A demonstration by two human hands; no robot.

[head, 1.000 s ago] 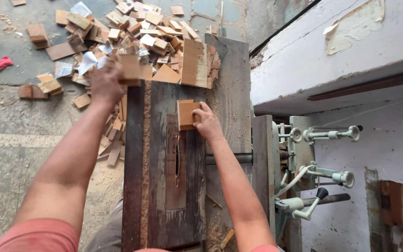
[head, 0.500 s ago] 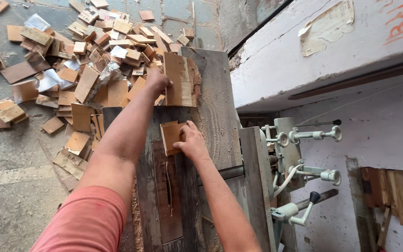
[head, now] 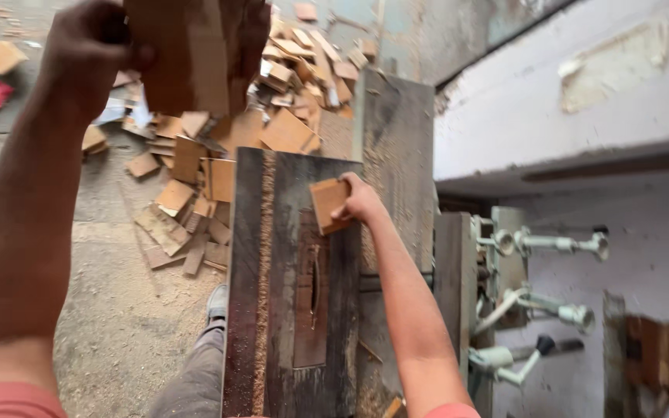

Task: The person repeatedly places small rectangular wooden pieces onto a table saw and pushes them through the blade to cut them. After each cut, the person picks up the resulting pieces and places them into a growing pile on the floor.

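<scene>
My left hand [head: 90,54] is raised close to the camera at the top left, gripping a large flat brown wooden board [head: 183,54] by its edge. My right hand [head: 361,200] rests on the dark saw table [head: 272,325] and holds a small square wooden block [head: 328,203] flat against the top, just beyond the insert plate with the blade slot [head: 315,282]. A line of sawdust runs along the table's left side.
A heap of wooden offcuts [head: 272,101] lies on the sawdust-covered floor beyond and left of the table. A tall fence board [head: 396,155] stands along the table's right. White metal levers and handles [head: 536,310] stick out at the right. My leg and shoe [head: 214,306] show beside the table.
My left hand has lifted the big board off the far end of the table up towards the camera. The right hand stays on the small block.
</scene>
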